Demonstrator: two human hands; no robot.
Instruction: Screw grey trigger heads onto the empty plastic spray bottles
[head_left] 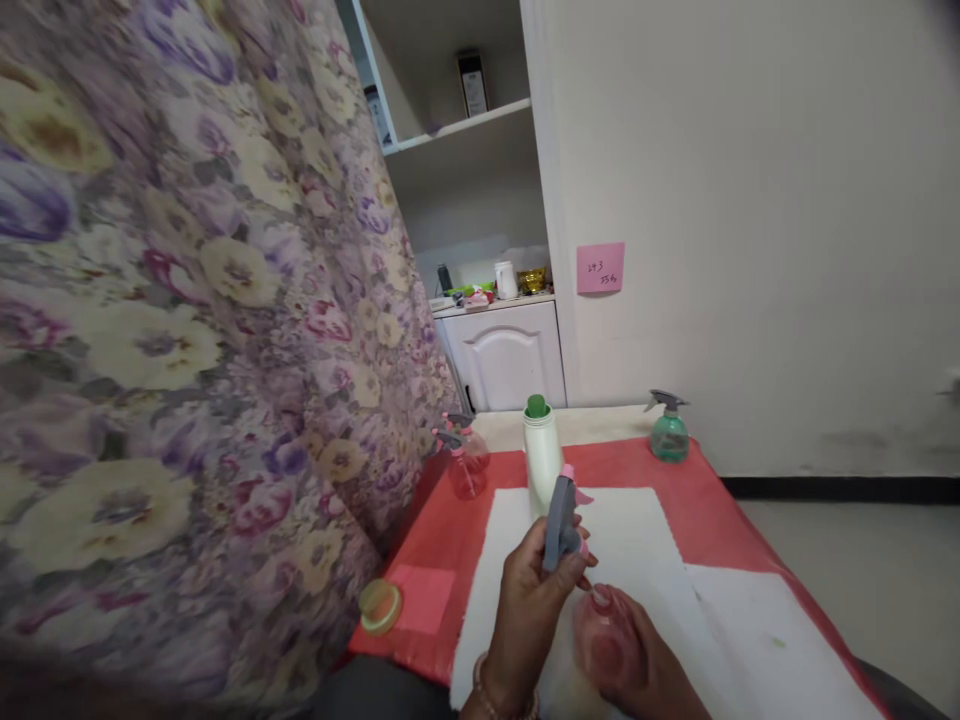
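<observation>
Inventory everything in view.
Wall: one, pale, right.
Floor: one, grey, lower right.
Curtain: one, purple-cream floral, left.
Cabinet: one, white, far centre.
Box: one, black-and-white, upper shelf.
Jug: one, white, cabinet counter.
Container: one, gold, beside jug.
Other items: uncounted, mixed, left of jug.
Note: one, pink, on wall.
Tablecloth: one, red, centre.
Sheets: two, white, on tablecloth.
Square: one, pink, tablecloth's left.
Round item: one, yellowish, beside square.
Tall bottle: one, white-green, tablecloth's middle.
Spray bottles: two, pink, far left.
Sprayer: one, green, far right.
Spray head: one, grey-pink, in left hand.
Bottle body: one, pink, in right hand.
Bracelet: one, pinkish, left wrist.
Left hand: one, lower centre.
Right hand: one, lower centre.
</observation>
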